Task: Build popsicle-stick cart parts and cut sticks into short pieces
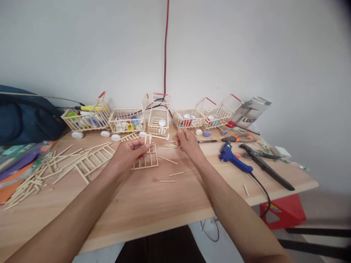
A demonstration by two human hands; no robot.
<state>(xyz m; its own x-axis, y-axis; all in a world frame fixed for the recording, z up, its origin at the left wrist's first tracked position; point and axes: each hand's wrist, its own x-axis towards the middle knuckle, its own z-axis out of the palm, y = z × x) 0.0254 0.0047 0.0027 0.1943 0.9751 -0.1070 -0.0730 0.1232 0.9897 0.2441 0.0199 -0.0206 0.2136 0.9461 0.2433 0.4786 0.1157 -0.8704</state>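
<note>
My left hand (134, 149) is closed in a pinch on a small piece made of wooden sticks (148, 138), held up above the table. Under and beside it lies a flat ladder-like stick frame (149, 160). A little to the right, my right hand (188, 141) has its fingers pressed together low over the tabletop; what they hold, if anything, is hidden. Several short cut sticks (168, 159) lie between and in front of the hands. Just behind stands a miniature stick cart (158, 122) with white caps in its basket.
More miniature carts (87, 120) line the wall. Loose sticks (27, 188) and another stick frame (94, 160) lie at left. On the right are a blue glue gun (234, 159) with a cord, orange-handled pliers (240, 138) and a dark cutter (267, 168). The table (131, 215) ends close in front.
</note>
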